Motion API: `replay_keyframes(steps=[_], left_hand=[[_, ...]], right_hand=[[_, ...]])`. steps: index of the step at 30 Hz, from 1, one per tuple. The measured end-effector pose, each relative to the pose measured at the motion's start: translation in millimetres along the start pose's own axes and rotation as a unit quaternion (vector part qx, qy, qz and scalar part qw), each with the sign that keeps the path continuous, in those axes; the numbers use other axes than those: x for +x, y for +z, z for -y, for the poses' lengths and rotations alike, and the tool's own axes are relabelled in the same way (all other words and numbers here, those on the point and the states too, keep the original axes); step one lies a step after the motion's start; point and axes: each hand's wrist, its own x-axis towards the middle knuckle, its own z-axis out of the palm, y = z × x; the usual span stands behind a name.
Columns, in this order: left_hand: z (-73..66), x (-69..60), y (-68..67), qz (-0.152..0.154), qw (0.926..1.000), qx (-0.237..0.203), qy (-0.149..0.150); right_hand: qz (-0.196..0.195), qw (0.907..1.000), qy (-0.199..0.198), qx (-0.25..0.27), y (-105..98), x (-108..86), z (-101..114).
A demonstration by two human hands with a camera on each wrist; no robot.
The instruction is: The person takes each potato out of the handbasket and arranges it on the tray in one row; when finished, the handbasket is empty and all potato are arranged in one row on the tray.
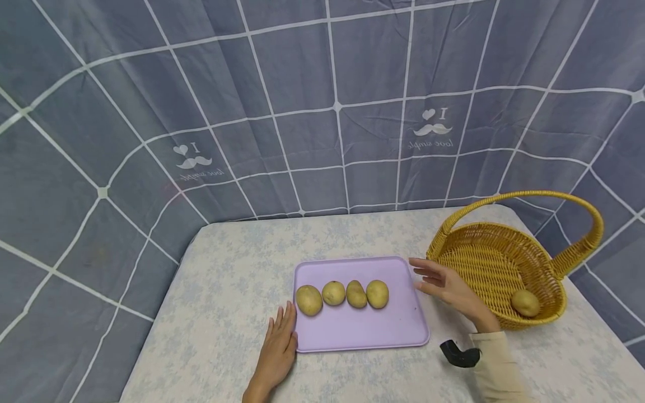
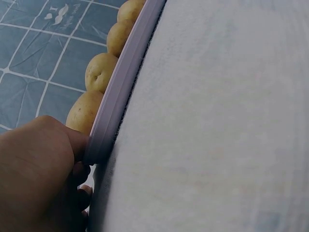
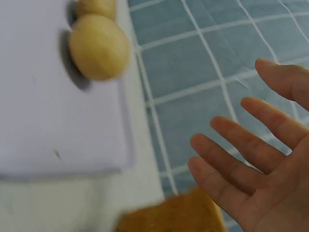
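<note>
Several potatoes sit in a row across the lilac tray. My left hand rests at the tray's left edge, its fingers extended along the rim; in the left wrist view its thumb touches the tray's corner. With fingers spread and nothing held, my right hand is over the gap between the tray's right side and the yellow wicker basket. One potato lies inside the basket at its right. The right wrist view shows the same bare palm and fingers, with a potato on the tray beyond.
The basket's tall handle arches over it. A black curved object shows beside the right sleeve. A pale floral cloth covers the table, and a blue-grey checked curtain hangs behind and at the sides.
</note>
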Motion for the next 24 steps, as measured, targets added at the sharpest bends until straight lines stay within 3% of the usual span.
replay_keyframes(steps=[8, 14, 19, 24], left_hand=[[-0.5, 1.1, -1.0, 0.001, 1.0000, 0.000, 0.000], [-1.2, 1.2, -0.9, 0.001, 1.0000, -0.001, 0.002], [-1.9, 1.1, -1.5, -0.004, 1.0000, -0.005, 0.003], [-2.0, 0.5, -1.9, -0.011, 0.9999, -0.004, 0.009]], right_hand=[[-0.054, 0.9984, 0.001, -0.016, -37.9, -30.8, 7.3], [-0.092, 0.9956, -0.001, -0.016, -69.9, -46.4, -0.7], [-0.121, 0.9894, 0.047, -0.065, -103.6, -55.5, -23.7], [-0.099, 0.9824, 0.113, -0.112, -128.5, -64.4, -47.2]])
